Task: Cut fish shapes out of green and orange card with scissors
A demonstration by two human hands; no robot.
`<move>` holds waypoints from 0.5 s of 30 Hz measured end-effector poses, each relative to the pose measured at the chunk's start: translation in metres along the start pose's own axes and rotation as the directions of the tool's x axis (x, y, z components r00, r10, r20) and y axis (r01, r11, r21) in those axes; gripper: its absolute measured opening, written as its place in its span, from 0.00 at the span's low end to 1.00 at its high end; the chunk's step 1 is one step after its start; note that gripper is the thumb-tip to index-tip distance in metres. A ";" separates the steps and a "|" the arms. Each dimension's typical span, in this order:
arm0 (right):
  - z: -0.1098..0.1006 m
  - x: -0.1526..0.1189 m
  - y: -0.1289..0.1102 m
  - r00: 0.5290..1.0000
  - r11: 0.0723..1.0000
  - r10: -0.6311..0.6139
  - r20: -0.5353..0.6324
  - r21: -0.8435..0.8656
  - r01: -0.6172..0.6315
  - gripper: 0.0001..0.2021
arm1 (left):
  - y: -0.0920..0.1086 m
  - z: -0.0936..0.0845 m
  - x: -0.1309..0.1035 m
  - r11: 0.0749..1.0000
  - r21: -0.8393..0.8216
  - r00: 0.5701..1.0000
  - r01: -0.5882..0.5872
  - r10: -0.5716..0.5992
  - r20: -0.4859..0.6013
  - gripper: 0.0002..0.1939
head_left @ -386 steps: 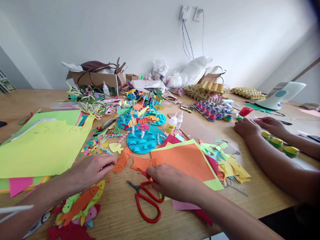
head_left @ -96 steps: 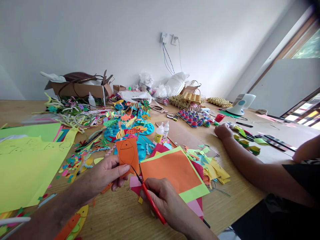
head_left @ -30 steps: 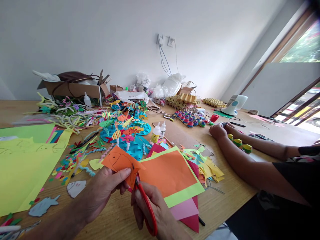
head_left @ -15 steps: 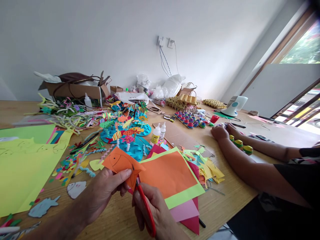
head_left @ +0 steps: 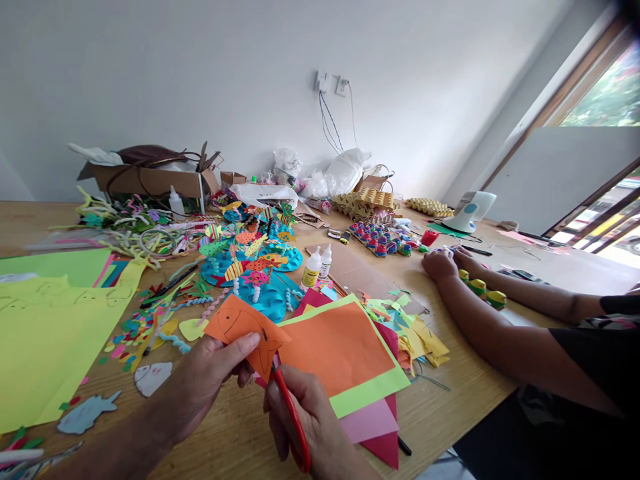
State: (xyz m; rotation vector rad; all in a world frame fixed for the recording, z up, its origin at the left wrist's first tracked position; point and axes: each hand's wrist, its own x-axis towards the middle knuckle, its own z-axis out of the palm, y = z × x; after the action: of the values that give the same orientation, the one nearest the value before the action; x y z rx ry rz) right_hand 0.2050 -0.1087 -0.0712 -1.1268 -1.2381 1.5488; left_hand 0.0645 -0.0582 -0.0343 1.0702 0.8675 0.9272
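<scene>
Between thumb and fingers, my left hand (head_left: 220, 367) pinches a piece of orange paper (head_left: 243, 323) with a fish outline drawn on it in dark lines. My right hand (head_left: 300, 400) grips red-handled scissors (head_left: 290, 417), whose blades meet the paper's lower right edge near the drawn tail. Just behind lies a stack of coloured sheets, an orange sheet (head_left: 340, 347) on top of a light green one (head_left: 395, 387). Left of my left hand rest a white fish cutout (head_left: 153, 379) and a grey-blue fish cutout (head_left: 89, 413).
Decorated paper fish (head_left: 255, 260) stand on blue bases (head_left: 260, 293) beyond my hands. Glue bottles (head_left: 311, 268) are beside them. Yellow sheets (head_left: 50, 353) cover the left side. Paper scraps (head_left: 420, 337) lie right of the stack. Another person's arms (head_left: 480, 307) rest on the table's right.
My left thumb has shifted slightly up and left on the orange paper. The scissors and my right hand stay almost where they were.
</scene>
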 end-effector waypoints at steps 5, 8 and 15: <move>0.001 -0.001 -0.007 1.000 0.999 -0.018 0.005 -0.040 0.019 0.28 | 0.000 0.001 -0.003 0.995 0.089 0.998 0.044 -0.040 -0.051 0.11; 0.000 -0.001 -0.006 1.000 0.999 -0.010 0.007 -0.033 0.010 0.28 | 0.001 0.001 -0.003 0.991 0.114 0.997 0.068 -0.062 -0.054 0.12; 0.000 0.002 0.004 1.000 1.000 -0.011 0.006 0.010 0.011 0.27 | 0.001 0.000 0.000 0.991 0.116 0.998 0.064 -0.062 -0.027 0.12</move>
State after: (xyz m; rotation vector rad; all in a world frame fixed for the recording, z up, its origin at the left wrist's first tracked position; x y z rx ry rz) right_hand 0.2042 -0.1074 -0.0755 -1.1076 -1.2372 1.5494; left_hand 0.0639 -0.0582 -0.0331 1.1277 0.9794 0.8456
